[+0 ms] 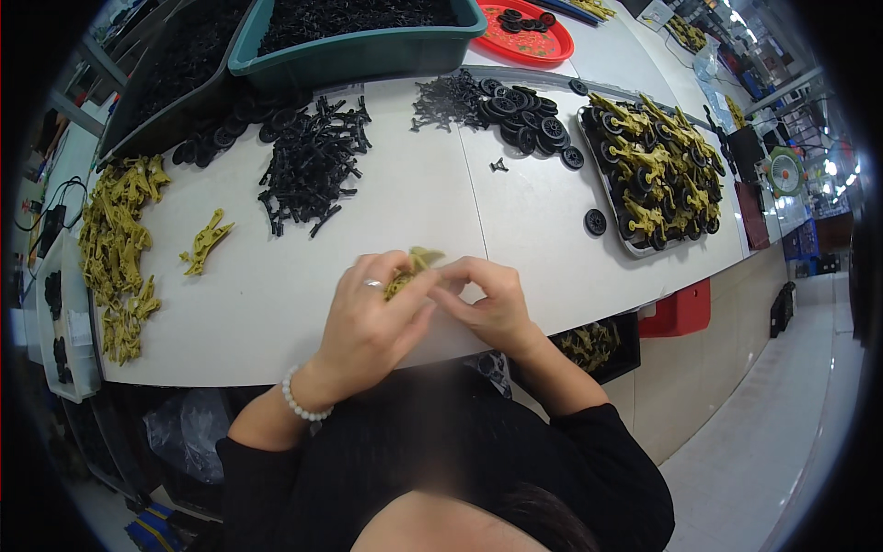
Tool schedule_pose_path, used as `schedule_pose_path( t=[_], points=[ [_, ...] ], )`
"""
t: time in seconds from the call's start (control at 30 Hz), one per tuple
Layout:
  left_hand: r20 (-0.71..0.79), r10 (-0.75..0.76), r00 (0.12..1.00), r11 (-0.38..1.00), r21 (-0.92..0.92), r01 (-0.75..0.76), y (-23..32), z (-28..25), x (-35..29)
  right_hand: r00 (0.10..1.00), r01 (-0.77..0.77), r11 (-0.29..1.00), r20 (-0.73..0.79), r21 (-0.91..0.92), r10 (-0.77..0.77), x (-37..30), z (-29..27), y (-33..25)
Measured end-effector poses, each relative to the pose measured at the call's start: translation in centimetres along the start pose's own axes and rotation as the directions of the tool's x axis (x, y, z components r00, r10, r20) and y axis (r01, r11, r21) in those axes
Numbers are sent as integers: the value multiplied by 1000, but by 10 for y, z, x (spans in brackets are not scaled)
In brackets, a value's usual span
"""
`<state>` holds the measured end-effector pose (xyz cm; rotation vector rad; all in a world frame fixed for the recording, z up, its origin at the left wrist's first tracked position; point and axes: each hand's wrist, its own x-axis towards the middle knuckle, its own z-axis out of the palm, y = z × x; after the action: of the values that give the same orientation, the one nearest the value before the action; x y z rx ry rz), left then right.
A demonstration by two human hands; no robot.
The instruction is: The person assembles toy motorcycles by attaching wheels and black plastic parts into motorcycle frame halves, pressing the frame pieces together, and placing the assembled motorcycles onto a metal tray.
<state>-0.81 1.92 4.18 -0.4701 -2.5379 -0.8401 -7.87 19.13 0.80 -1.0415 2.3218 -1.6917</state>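
Note:
Near the front edge of the white table, my left hand (372,308) is closed around a yellow plastic frame part (401,281), whose top end sticks out above the fingers. My right hand (486,296) meets it from the right, thumb and forefinger pinched at the part's side. Whatever sits between those fingertips is hidden. One loose yellow frame part (206,243) lies to the left of my hands. Beyond them are a heap of black forked plastic parts (317,166) and a pile of black wheels (529,115).
Yellow parts (120,239) are heaped at the left edge. A tray (635,247) of yellow pieces fitted with black wheels stands at the right, a single wheel (595,222) beside it. Along the back are a green bin (368,51) and a red round tray (524,57).

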Motion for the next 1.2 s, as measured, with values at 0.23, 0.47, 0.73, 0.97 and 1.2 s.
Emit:
schedule_pose_path(
  t=[0.23,0.47,0.73,0.97,1.2],
  points=[
    [228,59,972,998,-49,-49,-15,7,12,999,38,996,21,-81,-36,-7,-3,6],
    [125,201,972,979,-46,-197,-22,11,8,993,118,982,19,-151,-116,-4,-6,4],
    [67,282,957,953,94,-288,-21,7,-1,962,265,937,-5,-229,-273,0,-2,1],
    [-363,176,915,973,-77,-217,-15,-40,5,1000,-13,948,-3,-319,12,-18,-13,12],
    [269,-41,962,973,229,-22,-56,-39,2,986,36,855,159,-517,55,22,-57,18]
  ],
)
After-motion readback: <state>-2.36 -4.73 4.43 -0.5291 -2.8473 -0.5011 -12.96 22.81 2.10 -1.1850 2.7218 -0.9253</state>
